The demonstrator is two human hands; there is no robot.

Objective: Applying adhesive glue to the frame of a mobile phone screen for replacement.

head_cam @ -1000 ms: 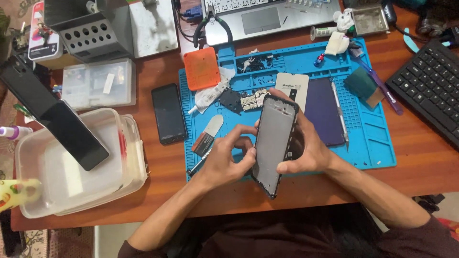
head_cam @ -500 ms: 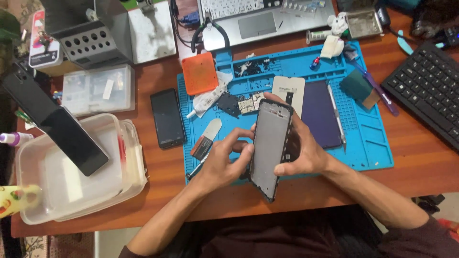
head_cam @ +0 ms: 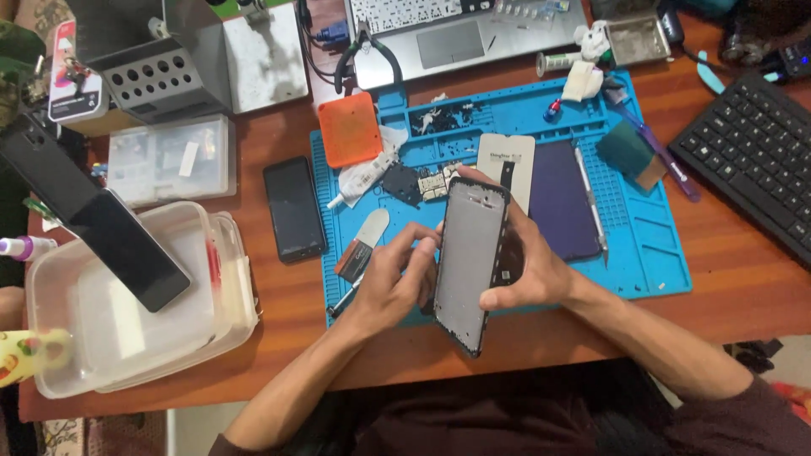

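The black rectangular phone frame with a pale grey inner plate stands tilted on its long axis above the near edge of the blue silicone repair mat, lifted off the surface between both hands. The right hand wraps around the frame's right side from behind, fingers closed on its far edge and the thumb pressing the near edge low down, so the frame is firmly gripped. The left hand sits just beside the frame's left edge, its fingers curled and the fingertips touching that edge near the middle; whether it pinches something small there cannot be told. On the mat behind the frame lie a beige rectangular card with a black strip and a dark purple rectangular panel, side by side, with a small green-and-black circuit board to their left. A flat metal pry tool with a red-brown handle rests on the mat near the left hand. An orange square pad overlaps the mat's far left corner. A black smartphone lying flat sits on the wooden table just left of the mat, and a clear plastic tub stands farther left
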